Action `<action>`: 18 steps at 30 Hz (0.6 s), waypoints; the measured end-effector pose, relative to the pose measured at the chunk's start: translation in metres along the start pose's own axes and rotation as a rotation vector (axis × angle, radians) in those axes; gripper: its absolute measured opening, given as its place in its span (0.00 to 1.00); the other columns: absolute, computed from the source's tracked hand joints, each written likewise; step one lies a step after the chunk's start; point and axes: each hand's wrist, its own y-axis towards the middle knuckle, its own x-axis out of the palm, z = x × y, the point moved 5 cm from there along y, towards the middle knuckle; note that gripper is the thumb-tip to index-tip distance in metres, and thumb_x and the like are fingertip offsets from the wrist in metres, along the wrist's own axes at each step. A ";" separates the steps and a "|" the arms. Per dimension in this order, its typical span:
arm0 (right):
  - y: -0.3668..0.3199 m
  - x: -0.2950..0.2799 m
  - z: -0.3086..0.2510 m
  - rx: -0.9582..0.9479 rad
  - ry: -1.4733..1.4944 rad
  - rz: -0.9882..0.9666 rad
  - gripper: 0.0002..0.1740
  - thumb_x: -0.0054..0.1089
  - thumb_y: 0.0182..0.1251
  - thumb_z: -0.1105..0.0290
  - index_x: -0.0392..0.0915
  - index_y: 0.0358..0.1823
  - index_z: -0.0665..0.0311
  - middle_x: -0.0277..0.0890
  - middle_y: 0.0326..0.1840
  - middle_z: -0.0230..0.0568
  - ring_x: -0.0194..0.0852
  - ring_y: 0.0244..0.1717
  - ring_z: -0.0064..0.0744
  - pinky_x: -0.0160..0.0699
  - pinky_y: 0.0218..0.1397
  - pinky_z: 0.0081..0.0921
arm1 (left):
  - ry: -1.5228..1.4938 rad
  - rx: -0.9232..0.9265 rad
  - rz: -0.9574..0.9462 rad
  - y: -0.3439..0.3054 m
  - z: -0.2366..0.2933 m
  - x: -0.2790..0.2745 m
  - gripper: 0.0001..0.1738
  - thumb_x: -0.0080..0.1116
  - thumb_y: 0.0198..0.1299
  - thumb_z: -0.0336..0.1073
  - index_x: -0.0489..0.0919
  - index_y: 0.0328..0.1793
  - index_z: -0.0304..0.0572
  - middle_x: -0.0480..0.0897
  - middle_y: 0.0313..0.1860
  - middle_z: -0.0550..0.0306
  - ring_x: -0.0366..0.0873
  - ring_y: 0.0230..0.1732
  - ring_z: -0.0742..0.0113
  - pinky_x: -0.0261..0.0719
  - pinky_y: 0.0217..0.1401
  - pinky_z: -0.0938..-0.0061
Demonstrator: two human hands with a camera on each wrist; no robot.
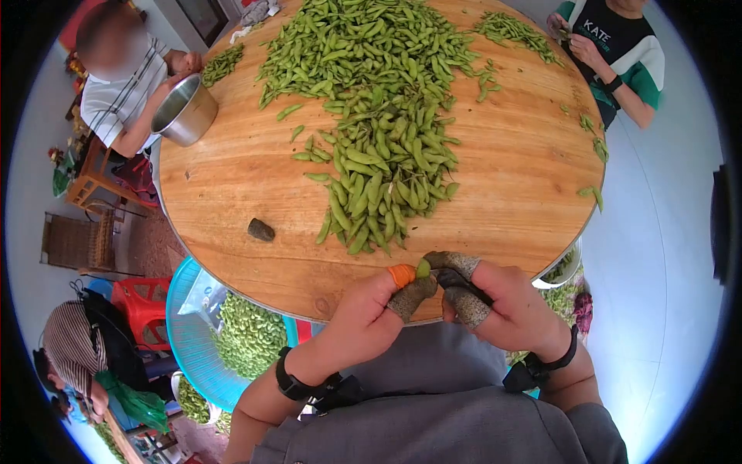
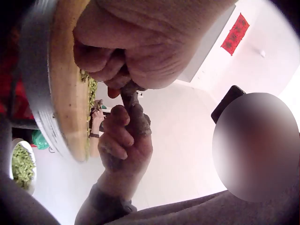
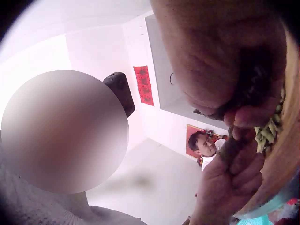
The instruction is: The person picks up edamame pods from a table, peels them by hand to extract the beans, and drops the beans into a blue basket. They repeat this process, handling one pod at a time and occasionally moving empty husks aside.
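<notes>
In the head view a green bean pod is pinched between the fingertips of my left hand, whose fingers wear orange and dark covers. My right hand, with grey speckled, dark-tipped finger covers, meets the left at the pod, its fingers curled round it. Both hands are over the near edge of the round wooden table. Just beyond them lies a large pile of green pods. In the left wrist view the left hand hides the pod; the right wrist view shows the right hand close up.
A metal pot stands at the table's left edge, and a dark finger cover lies nearer. Below the table is a blue basket with shelled beans. Two people sit across, at left and right, beside small pod piles.
</notes>
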 end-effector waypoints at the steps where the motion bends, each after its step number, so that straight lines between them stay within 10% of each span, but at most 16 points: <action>1: -0.001 0.000 0.003 -0.043 -0.005 0.019 0.20 0.50 0.60 0.77 0.67 0.56 0.66 0.77 0.28 0.38 0.78 0.30 0.30 0.76 0.35 0.24 | 0.004 -0.003 -0.003 0.000 0.001 0.001 0.19 0.41 0.53 0.19 0.75 0.50 0.36 0.78 0.34 0.52 0.76 0.37 0.68 0.72 0.41 0.77; 9: -0.007 -0.003 0.012 0.019 0.209 -0.062 0.22 0.48 0.60 0.77 0.65 0.59 0.64 0.75 0.27 0.35 0.75 0.29 0.23 0.74 0.34 0.22 | 0.106 0.040 -0.057 0.004 0.016 0.004 0.15 0.45 0.55 0.22 0.76 0.47 0.36 0.79 0.33 0.49 0.77 0.32 0.61 0.73 0.37 0.75; 18: 0.001 -0.006 0.025 -0.123 -0.005 0.046 0.25 0.49 0.59 0.74 0.65 0.61 0.58 0.72 0.28 0.47 0.71 0.26 0.45 0.70 0.30 0.31 | 0.800 0.185 -0.028 0.009 0.023 0.003 0.21 0.52 0.43 0.25 0.75 0.48 0.39 0.75 0.27 0.47 0.75 0.28 0.49 0.73 0.28 0.63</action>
